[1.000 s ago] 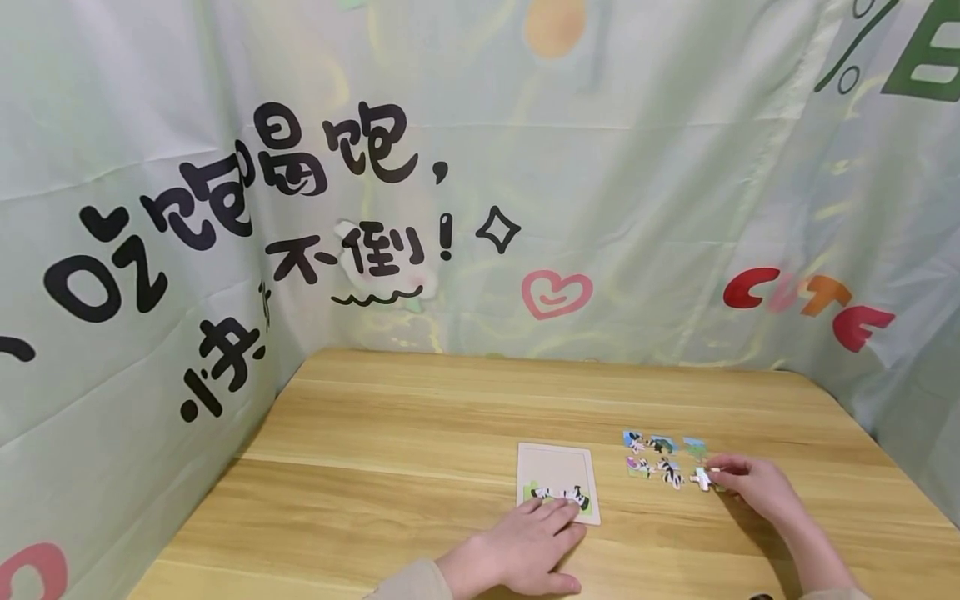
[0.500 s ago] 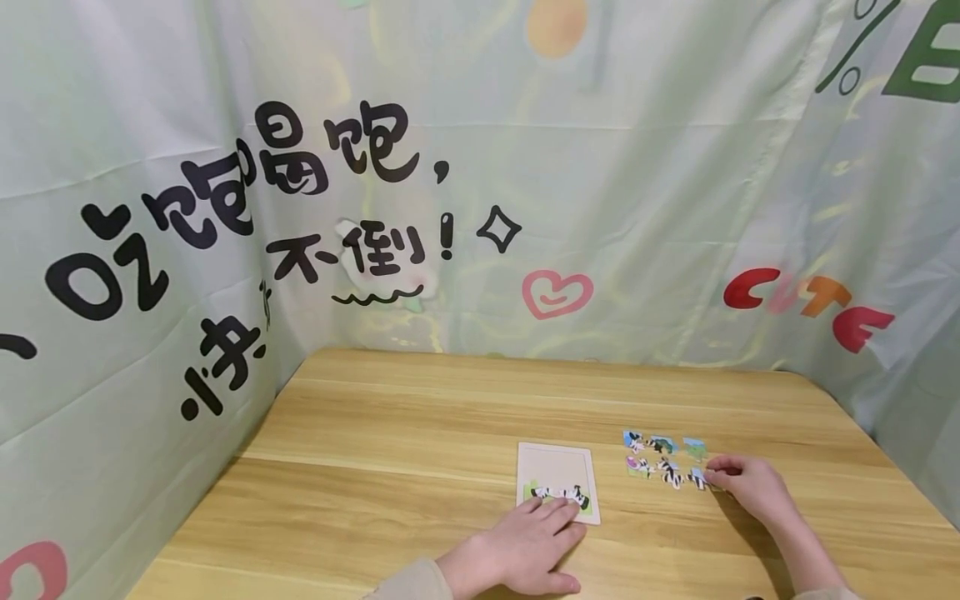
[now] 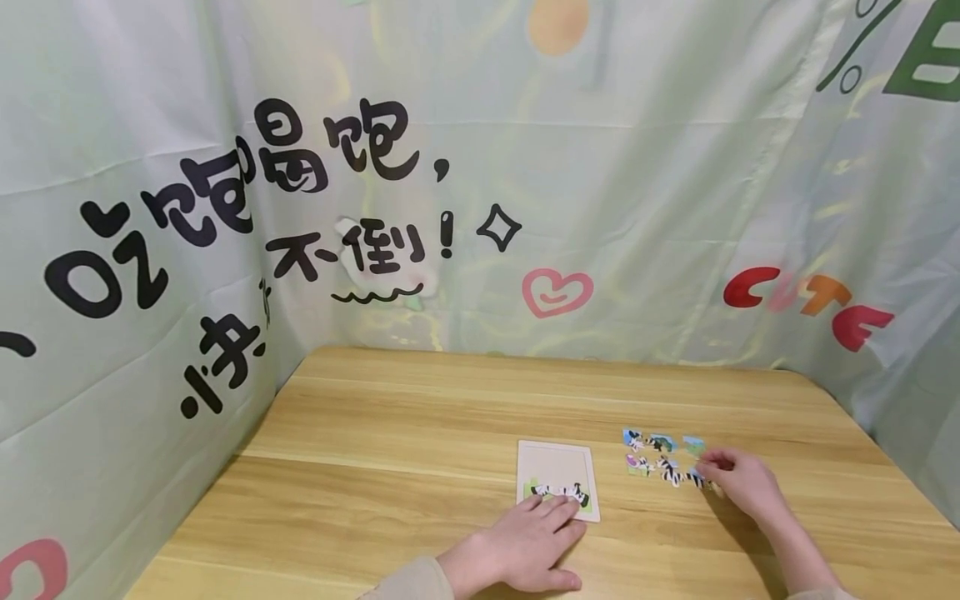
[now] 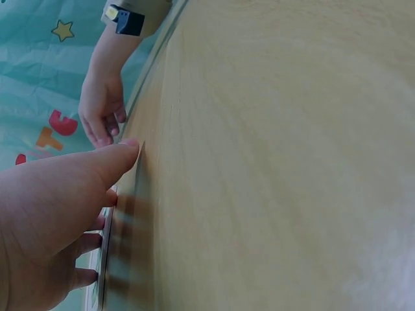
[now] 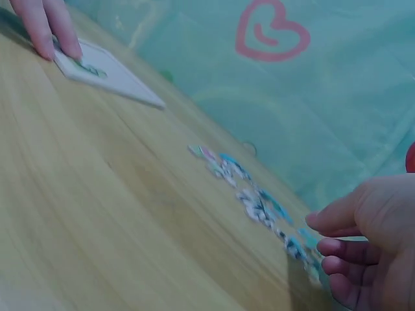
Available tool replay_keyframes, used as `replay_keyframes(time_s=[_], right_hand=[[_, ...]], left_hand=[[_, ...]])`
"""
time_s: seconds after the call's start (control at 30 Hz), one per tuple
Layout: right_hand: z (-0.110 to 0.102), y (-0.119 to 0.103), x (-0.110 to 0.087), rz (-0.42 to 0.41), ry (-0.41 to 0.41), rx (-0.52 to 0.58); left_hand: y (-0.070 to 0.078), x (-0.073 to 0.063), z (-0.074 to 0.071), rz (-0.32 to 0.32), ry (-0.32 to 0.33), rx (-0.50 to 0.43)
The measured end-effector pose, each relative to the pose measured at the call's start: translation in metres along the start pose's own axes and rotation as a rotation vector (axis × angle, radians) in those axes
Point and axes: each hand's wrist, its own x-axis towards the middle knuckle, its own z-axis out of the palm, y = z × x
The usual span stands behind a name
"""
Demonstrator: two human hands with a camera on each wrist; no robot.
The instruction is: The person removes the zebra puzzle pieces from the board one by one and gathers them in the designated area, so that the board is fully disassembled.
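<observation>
In the head view, my left hand (image 3: pixel 528 542) rests with spread fingers on the near edge of a pale puzzle board (image 3: pixel 555 464). A strip of green and zebra-patterned pieces (image 3: pixel 577 497) lies along the bottom of that board, partly under my fingertips. My right hand (image 3: pixel 742 483) hovers at the right end of a group of loose jigsaw pieces (image 3: pixel 670 472), its fingers loosely bent. A striped piece (image 3: pixel 694 478) lies just below its fingertips. In the right wrist view nothing shows between the thumb and fingers of my right hand (image 5: pixel 363 243).
The loose pieces lie in two rows on the wooden table (image 3: pixel 390 433), right of the board. A printed cloth (image 3: pixel 660 208) hangs behind the table and along its sides. In the left wrist view, a dark device (image 4: pixel 128 21) is strapped at the right wrist.
The piece at my right fingertips looked whitish and tilted a second ago; now its stripes show and it lies with the others. My right hand has shifted slightly left and up. The left hand stays put.
</observation>
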Motion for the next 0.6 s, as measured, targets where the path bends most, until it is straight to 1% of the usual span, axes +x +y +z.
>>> replay_keyframes(time_s=[0.13, 0.33, 0.4, 0.6], right_hand=[[0.005, -0.015, -0.001, -0.021, -0.008, 0.049], [0.015, -0.04, 0.003, -0.084, -0.042, 0.111], [0.019, -0.048, 0.004, -0.1, -0.06, 0.139], [0.036, -0.072, 0.007, -0.086, -0.129, 0.236]], left_hand=[[0.0, 0.0, 0.0, -0.006, 0.009, -0.007], [-0.004, -0.005, 0.001, -0.031, 0.014, -0.041], [-0.006, -0.009, 0.0, -0.039, 0.019, -0.05], [-0.015, -0.024, 0.002, -0.061, 0.042, -0.089]])
